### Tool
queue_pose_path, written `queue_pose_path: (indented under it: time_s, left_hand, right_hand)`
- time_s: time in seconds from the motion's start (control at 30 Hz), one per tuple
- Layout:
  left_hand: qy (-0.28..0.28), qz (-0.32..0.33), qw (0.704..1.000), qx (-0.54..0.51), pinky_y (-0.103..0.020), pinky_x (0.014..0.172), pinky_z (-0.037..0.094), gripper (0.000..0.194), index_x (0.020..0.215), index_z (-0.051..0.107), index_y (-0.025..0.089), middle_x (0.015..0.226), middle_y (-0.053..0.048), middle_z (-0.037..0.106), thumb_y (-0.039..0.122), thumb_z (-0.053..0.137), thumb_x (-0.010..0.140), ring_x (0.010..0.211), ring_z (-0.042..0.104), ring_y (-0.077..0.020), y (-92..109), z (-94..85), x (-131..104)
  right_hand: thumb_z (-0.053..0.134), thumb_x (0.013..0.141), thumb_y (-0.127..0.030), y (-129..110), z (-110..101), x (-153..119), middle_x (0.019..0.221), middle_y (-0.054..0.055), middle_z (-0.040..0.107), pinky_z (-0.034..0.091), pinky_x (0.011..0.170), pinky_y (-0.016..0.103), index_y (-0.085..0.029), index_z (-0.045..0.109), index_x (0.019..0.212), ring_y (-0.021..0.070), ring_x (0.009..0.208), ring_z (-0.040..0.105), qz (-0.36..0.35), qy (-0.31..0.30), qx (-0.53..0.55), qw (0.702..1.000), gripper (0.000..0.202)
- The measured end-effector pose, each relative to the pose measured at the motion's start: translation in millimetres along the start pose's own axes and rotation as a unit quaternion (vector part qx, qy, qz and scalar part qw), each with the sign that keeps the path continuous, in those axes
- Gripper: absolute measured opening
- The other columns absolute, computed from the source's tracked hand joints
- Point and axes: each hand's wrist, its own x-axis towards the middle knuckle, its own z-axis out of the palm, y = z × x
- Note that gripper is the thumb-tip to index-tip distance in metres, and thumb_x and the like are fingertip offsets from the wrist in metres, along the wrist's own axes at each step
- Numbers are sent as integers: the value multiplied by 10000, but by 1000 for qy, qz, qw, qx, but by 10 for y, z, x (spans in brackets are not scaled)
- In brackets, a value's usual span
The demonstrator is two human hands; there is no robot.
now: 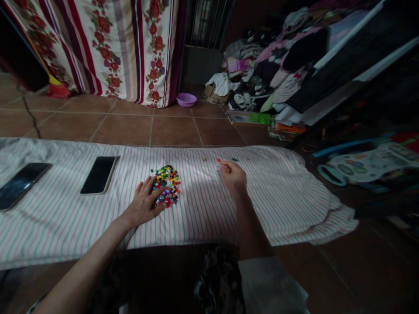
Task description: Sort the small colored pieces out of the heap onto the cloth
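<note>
A heap of small multicoloured pieces (169,178) lies on a striped cloth (196,218). My left hand (145,203) rests palm down at the heap's left side, fingers spread, some of them over the pieces. To the right, my right hand (234,175) is closed in a pinch. Right at its fingertips is a small orange piece (218,160); whether it is gripped or just touched is unclear. Near this hand lie single pieces: a beige one (204,159), a dark green one (235,159), a pink one (247,159) and a light blue one (212,180).
Two phones lie on the cloth at left: a dark phone (100,175) and another phone (21,185). Beyond, on the tiled floor, are a purple basin (186,100), a flowered curtain (114,52) and a pile of clothes (271,65). A child's plastic item (363,163) stands at right.
</note>
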Motion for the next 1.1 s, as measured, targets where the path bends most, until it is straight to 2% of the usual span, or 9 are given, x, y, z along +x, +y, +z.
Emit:
queue_pose_path:
  time_s: [0.17,0.37,0.53,0.77,1.1]
  left_hand:
    - [6,1,1000,-1,-615,1092,280,495,1314,532,274,1541,-122,267,492,487,872,1426,214,-382,-12,24,-13]
    - [-13,1,1000,-15,-634,1085,274,518,1343,503,281,1554,-140,228,504,484,877,1434,177,-398,0,-17,-29]
    - [-21,11,999,-31,-645,1076,282,527,1357,487,286,1556,-142,221,510,478,880,1440,147,-405,-14,-48,-48]
    - [-17,25,999,-34,-623,1091,282,509,1363,478,287,1557,-124,235,466,479,887,1446,138,-388,-42,-43,-78]
    - [-9,37,999,-38,-609,1103,282,491,1349,494,270,1553,-134,238,415,504,880,1449,147,-378,-65,-48,-79]
  right_hand:
    - [543,783,-209,-529,420,-216,808,32,658,464,715,255,-201,700,866,153,725,600,-136,-97,106,980,178]
    - [558,822,-141,-912,771,-512,837,23,644,453,751,242,-208,682,874,146,778,602,-217,-200,103,950,150]
    - [568,846,-155,-1004,915,-596,882,38,639,443,786,263,-206,683,910,168,845,597,-244,-226,86,939,142]
    - [538,829,-85,-1014,1019,-654,932,43,639,429,863,280,-218,678,931,181,939,571,-269,-251,72,927,218]
    - [520,819,-91,-1023,1028,-664,897,44,620,432,830,298,-202,613,874,193,899,564,-271,-231,77,931,155]
